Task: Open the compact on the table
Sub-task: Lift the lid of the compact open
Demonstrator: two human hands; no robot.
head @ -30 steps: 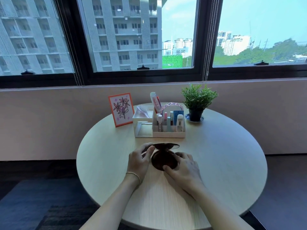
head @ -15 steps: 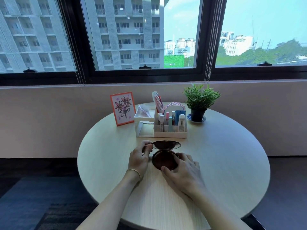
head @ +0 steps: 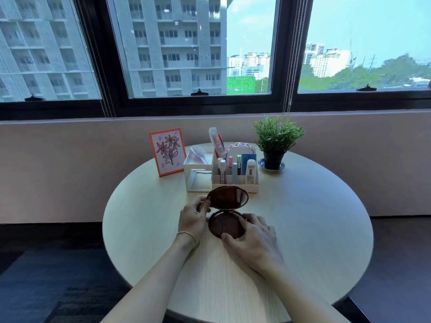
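A round dark brown compact (head: 225, 223) lies on the pale round table (head: 303, 229), near its middle. Its lid (head: 227, 197) stands raised, tilted back toward the window, with the inner mirror facing me. My left hand (head: 192, 217) pinches the lid's left edge between thumb and fingers. My right hand (head: 253, 238) rests on the table and holds the base, thumb at its near rim and fingers on its right rim.
Behind the compact stands a white organizer (head: 234, 180) with cosmetics and a comb, a white box (head: 198, 176) to its left. A framed flower picture (head: 168, 151) stands at back left, a potted plant (head: 276, 141) at back right. Windows fill the far wall.
The lid has swung up from nearly flat to steeply raised, lifted by my left hand. My right hand has stayed on the base.
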